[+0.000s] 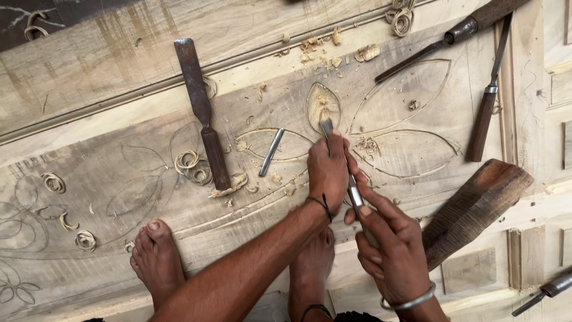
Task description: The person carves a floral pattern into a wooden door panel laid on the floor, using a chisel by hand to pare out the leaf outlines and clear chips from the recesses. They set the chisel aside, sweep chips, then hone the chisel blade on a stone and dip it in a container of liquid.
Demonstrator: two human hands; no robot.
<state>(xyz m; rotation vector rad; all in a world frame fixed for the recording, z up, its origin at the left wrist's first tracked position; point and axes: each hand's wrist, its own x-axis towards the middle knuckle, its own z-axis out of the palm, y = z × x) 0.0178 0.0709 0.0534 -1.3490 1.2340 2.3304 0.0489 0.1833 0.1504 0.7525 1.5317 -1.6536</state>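
1. Right hand [390,250], nearest the camera, has its grip clamped round the handle end of a chisel [351,185].
2. Left hand [326,170] is clamped on the same chisel nearer the blade, whose tip rests at the base of a carved leaf [322,104] on the wooden panel [119,161].
3. Just left lies a small gouge [271,152]; a flat chisel [201,110] farther left.
4. Beside the right hand rests a wooden mallet [476,206].
5. Two bare feet [156,259] stand on the panel among curled shavings [193,167].

No packages, labels, signs or screens appear anywhere in view.
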